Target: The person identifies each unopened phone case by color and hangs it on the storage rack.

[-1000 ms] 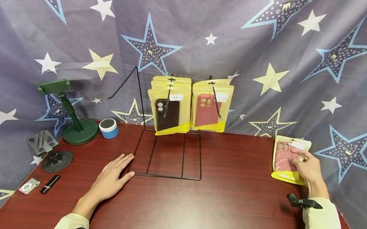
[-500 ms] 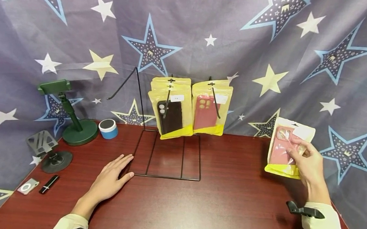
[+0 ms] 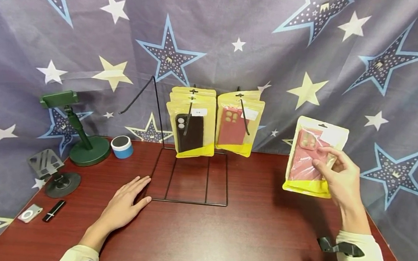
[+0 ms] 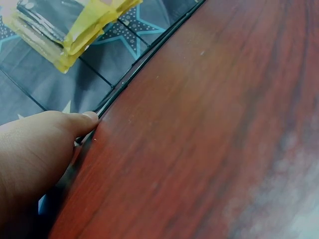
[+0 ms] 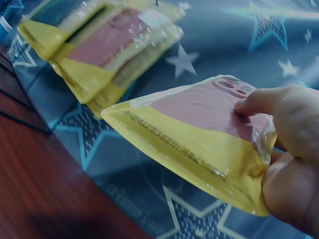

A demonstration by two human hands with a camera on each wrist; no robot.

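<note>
A star-printed cloth (image 3: 215,46) hangs slack behind a glossy red-brown wood table (image 3: 252,238). At the table's 12 o'clock stands a thin black wire rack (image 3: 190,173), its hooks carrying crinkly yellow-and-clear pouches (image 3: 213,120) so they face forward. At 3 o'clock the right hand (image 3: 340,180) pinches a similar pouch with a pink case (image 3: 310,156), lifted clear of the table and upright. At 7 o'clock the left hand (image 3: 125,205) lies flat, fingers straight, thumb touching the rack's base wire, seemingly steadying it. At 9 o'clock: a green stand (image 3: 81,137), then a small blue cylinder (image 3: 121,146).
</note>
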